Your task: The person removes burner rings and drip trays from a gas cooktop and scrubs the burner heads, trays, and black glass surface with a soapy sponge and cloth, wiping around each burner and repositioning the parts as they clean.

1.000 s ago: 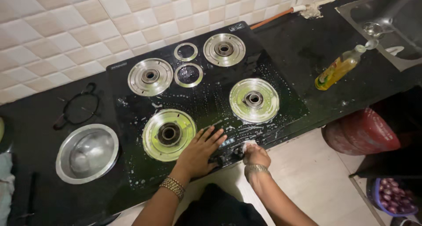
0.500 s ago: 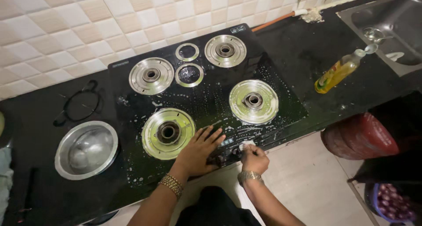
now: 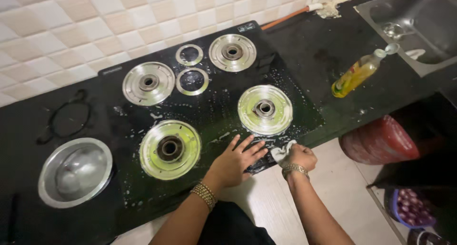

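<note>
Mostly black fills the view: a glass cooktop (image 3: 209, 107) set into a dark counter (image 3: 333, 59), its surface wet and flecked with white suds. Behind the cooktop runs a wall of cream and beige tiles (image 3: 71, 30). The left hand (image 3: 233, 161) lies flat on the cooktop's front edge, fingers spread wide, between the two front burner plates. Just beside it, at the same front edge, the right hand (image 3: 297, 155) is closed around a small white cloth (image 3: 282, 151), which is pressed onto the glass.

Four round steel burner plates sit on the cooktop, the front left one (image 3: 170, 149) and front right one (image 3: 264, 109) nearest the hands; two loose metal rings (image 3: 192, 69) lie toward the back. Left of the cooktop, a steel bowl (image 3: 74, 171) stands on the counter, and a black pan support (image 3: 66, 119) lies behind it. Right of the cooktop, a bottle of yellow liquid (image 3: 358, 73) lies on its side, near a steel sink (image 3: 414, 21). Below the counter's front edge, pale floor tiles (image 3: 342, 197) show, with a red container (image 3: 378, 142) tucked under the counter.
</note>
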A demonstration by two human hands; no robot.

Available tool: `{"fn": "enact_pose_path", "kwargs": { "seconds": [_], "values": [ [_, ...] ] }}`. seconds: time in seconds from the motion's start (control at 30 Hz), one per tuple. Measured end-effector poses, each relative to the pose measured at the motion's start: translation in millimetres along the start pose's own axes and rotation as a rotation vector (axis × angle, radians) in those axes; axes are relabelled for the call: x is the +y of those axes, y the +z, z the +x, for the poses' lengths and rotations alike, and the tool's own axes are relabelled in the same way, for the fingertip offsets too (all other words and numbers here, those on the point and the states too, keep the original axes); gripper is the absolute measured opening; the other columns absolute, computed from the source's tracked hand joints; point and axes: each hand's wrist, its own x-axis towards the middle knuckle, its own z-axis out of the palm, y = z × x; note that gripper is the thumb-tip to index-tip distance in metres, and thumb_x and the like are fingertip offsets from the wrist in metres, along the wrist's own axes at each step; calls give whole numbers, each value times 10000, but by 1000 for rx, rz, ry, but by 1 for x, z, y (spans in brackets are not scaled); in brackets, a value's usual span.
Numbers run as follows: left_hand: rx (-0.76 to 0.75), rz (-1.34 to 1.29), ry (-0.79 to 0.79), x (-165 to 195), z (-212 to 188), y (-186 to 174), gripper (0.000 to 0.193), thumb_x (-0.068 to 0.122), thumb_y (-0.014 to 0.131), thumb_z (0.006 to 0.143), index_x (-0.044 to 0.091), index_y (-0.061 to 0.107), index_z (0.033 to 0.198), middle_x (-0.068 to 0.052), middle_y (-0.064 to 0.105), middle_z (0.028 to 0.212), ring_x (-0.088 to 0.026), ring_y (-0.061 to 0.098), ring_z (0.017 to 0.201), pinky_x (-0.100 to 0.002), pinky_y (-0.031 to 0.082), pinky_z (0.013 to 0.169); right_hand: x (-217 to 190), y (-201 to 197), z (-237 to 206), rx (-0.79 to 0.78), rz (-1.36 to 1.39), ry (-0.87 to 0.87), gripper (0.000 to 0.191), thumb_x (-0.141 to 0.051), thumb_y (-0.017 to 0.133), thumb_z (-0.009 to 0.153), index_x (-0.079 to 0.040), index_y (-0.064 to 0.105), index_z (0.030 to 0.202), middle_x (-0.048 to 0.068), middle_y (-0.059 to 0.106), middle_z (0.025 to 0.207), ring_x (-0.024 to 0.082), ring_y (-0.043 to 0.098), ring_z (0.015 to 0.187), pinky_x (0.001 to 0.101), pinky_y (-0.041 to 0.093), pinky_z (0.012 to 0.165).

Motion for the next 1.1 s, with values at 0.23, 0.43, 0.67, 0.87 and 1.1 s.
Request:
{"fn": "enact_pose_path", "kwargs": {
  "seconds": [0.23,0.43,0.67,0.87,1.1],
  "values": [
    [-55,-20,-19,3,9,-10,935,339,810,769,172,350,1566,-44,317,1645,-316,210,1532,-588,147,1220,48,1,-40,-270,88,-437,396,-19,645,896,18,685,1288,135,702,1271,210,661,1145,315,488,970],
    [-32,-22,-24,4,10,-10,938,381,806,771,138,355,1557,-44,319,1642,-301,205,1533,-582,144,1224,8,12,25,-237,550,94,413,52,547,926,-49,693,1298,164,725,1138,257,697,898,406,523,818],
    [-80,88,-29,3,12,-10,981,431,792,768,116,319,1568,-42,278,1653,-273,189,1535,-552,142,1227,36,1,-33,-80,-155,-771,329,0,766,794,2,763,1123,193,742,1129,325,718,1032,395,548,883],
    [0,-7,-96,6,8,-7,958,474,762,789,87,330,1551,-81,300,1639,-285,250,1510,-502,181,1218,3,-33,-28,-167,-100,-923,123,9,764,843,-42,769,955,116,768,1043,249,734,943,360,579,840],
    [147,-94,-293,-3,-51,7,686,333,666,926,67,438,1516,-86,369,1633,-276,295,1531,-469,231,1234,-25,-24,-49,-401,-149,-1361,153,-43,703,875,-37,723,1027,130,724,1080,299,675,1005,409,520,892]
  ]
}}
